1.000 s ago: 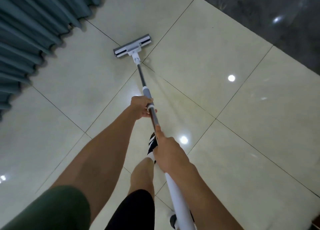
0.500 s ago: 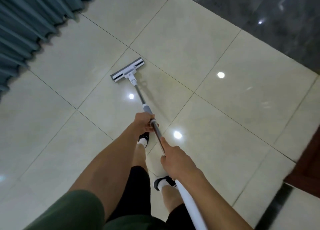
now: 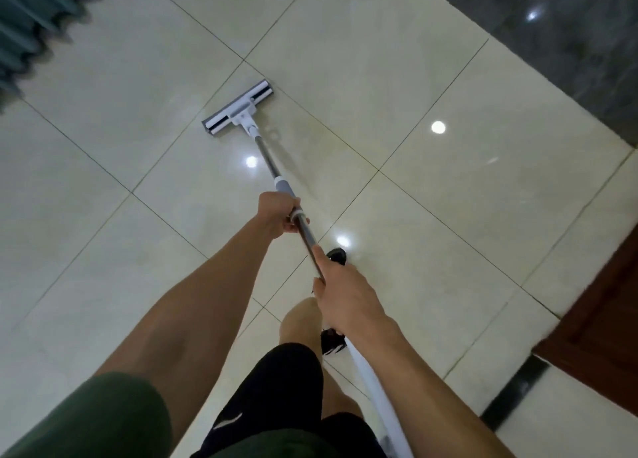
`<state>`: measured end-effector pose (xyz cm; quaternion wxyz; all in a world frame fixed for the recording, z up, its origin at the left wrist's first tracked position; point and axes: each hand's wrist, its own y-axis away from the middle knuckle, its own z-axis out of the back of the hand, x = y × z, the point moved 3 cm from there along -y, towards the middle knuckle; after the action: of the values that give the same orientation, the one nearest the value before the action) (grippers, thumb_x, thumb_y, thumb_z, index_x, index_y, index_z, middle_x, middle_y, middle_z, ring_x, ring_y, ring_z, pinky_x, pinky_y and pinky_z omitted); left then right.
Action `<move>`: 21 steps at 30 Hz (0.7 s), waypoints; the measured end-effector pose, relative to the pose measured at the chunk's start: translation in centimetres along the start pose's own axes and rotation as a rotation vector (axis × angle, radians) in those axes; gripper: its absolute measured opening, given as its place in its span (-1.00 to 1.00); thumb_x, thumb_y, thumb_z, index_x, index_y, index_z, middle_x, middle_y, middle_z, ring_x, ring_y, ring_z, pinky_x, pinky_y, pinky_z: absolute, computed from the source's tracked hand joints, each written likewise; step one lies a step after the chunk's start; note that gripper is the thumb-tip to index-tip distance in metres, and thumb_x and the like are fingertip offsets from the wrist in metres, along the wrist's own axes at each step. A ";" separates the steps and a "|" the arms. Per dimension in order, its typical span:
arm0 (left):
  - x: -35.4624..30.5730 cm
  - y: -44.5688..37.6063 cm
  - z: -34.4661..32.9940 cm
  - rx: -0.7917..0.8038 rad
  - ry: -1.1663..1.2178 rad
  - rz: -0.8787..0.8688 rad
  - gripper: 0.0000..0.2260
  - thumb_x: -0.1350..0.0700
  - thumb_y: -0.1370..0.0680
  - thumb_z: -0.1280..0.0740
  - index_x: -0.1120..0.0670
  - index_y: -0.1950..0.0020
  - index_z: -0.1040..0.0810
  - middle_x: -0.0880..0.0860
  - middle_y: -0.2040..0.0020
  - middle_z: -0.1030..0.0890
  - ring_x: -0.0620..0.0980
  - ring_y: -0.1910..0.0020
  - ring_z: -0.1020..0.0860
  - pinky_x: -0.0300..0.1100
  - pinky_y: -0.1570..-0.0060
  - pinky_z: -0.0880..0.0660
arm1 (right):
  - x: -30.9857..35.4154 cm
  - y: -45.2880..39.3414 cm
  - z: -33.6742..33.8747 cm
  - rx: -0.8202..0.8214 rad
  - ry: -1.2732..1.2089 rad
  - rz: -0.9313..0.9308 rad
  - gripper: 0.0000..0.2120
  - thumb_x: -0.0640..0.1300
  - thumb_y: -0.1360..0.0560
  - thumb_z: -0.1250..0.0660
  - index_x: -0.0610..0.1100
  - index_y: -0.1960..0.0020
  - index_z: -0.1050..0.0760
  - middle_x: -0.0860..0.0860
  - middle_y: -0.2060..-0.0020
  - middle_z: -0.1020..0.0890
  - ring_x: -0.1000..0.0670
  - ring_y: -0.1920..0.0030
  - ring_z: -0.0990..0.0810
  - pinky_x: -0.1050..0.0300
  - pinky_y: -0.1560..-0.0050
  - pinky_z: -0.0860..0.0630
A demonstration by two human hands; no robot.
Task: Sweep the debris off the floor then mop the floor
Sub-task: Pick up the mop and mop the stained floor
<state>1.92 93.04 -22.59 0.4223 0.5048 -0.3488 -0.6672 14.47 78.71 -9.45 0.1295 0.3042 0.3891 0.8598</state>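
Note:
A flat mop has its grey and white head (image 3: 239, 108) resting on the glossy cream tiled floor (image 3: 397, 88), just left of a tile joint. Its metal pole (image 3: 267, 159) slopes back toward me and turns into a white handle (image 3: 371, 381) at the bottom. My left hand (image 3: 278, 214) grips the pole at the grey collar, farther forward. My right hand (image 3: 345, 293) holds the pole lower down, nearer my body. I see no debris on the tiles.
Teal pleated curtains (image 3: 32, 19) hang at the top left. A dark marble strip (image 3: 566, 32) borders the tiles at the top right. A brown wooden door or panel (image 3: 607, 305) and a black threshold strip (image 3: 514, 392) lie at the right. My legs and shoes (image 3: 336, 255) are below the hands.
The mop head has been pulled back from near the curtains toward me across the tiles. I have stepped backward, and the wooden panel at the right has come into view.

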 end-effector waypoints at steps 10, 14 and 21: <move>-6.8 -2.2 -2.5 -0.017 -0.012 0.007 -0.93 0.30 -0.62 -0.33 0.30 -0.01 -0.48 0.25 0.18 -0.57 0.17 0.41 -0.65 0.03 0.46 -0.62 | -0.3 -5.7 5.9 -0.002 -0.165 0.053 -0.49 -0.02 -0.63 -0.17 0.17 -0.54 -0.13 -0.04 0.00 -0.62 -0.08 0.04 -0.61 -0.01 0.03 -0.59; -5.9 -1.2 -5.1 -0.011 -0.042 0.019 -0.92 0.27 -0.64 -0.31 0.29 -0.08 -0.48 0.24 0.18 -0.58 0.17 0.35 -0.65 0.11 0.30 -0.66 | -2.9 -4.7 6.4 0.030 -0.266 0.018 -0.47 -0.05 -0.63 -0.15 0.21 -0.56 -0.11 -0.04 -0.08 -0.59 -0.07 -0.06 -0.58 0.02 -0.04 -0.53; -1.4 2.0 -12.2 0.000 -0.105 0.020 -0.94 0.29 -0.64 -0.29 0.25 0.02 -0.45 0.25 0.07 -0.57 0.18 0.32 -0.65 0.09 0.39 -0.66 | -11.2 -0.3 6.7 0.059 -0.302 0.008 -0.47 -0.04 -0.66 -0.13 0.20 -0.57 -0.07 -0.06 -0.18 -0.57 -0.08 -0.13 -0.57 0.07 -0.10 -0.49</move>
<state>14.34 93.03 -23.26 0.4098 0.4658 -0.3755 -0.6885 27.37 77.72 -11.00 0.1740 0.4352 0.3889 0.7931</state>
